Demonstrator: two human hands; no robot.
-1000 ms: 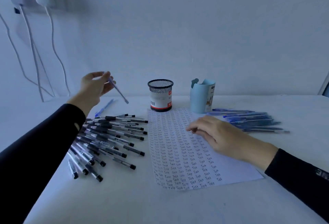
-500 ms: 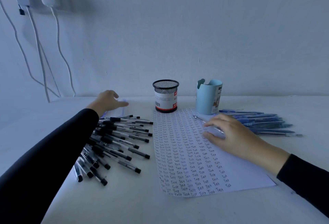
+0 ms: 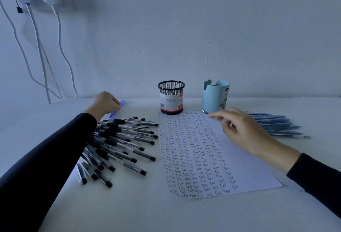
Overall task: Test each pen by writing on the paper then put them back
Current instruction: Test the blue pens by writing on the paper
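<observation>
On the white desk (image 3: 166,217), at centre: white paper sheet (image 3: 243,172), flat, filled across its left and middle with rows of handwritten "Test", blank along the right. Just beside its left edge: heap of black-capped clear pens (image 3: 121,139), fanned out and overlapping. Right of the sheet, toward the far side: row of blue pens (image 3: 276,126), lying side by side. At the sheet's far edge: black mesh pen cup (image 3: 171,98) with a white and red label, and pale blue plastic cup (image 3: 215,95), both upright. Beyond the heap: left hand (image 3: 105,103), black-sleeved, fingers curled over the middle of a translucent blue pen (image 3: 113,114) low on the desk. Over the sheet's far right corner: right hand (image 3: 241,132), fingers bent and close about a slim pen with a silvery tip (image 3: 203,111); gripped or merely touched, impossible to tell.
</observation>
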